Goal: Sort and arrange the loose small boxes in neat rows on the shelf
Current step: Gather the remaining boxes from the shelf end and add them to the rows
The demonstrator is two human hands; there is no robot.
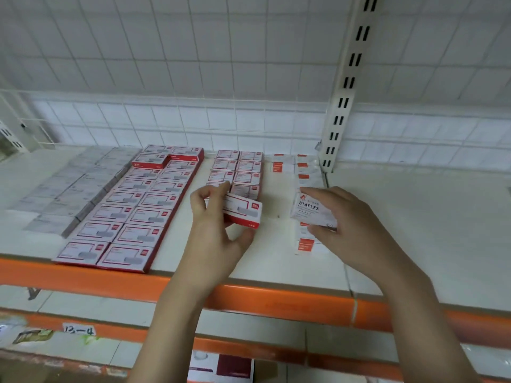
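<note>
Both hands were placing boxes on the shelf (401, 217): the left hand (213, 230) pinched a red box (243, 211) just in front of the short red rows (237, 172), and the right hand (351, 225) gripped a white box (311, 208) marked STAPLES over the white row (304, 172) to their right. The next move probably called for squaring each box against its own row's front end, red with red, white with white.

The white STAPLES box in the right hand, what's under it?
Under the STAPLES box, which the right hand holds, a column of white boxes with orange labels lies on the shelf. The box and hand hide part of it.
</note>
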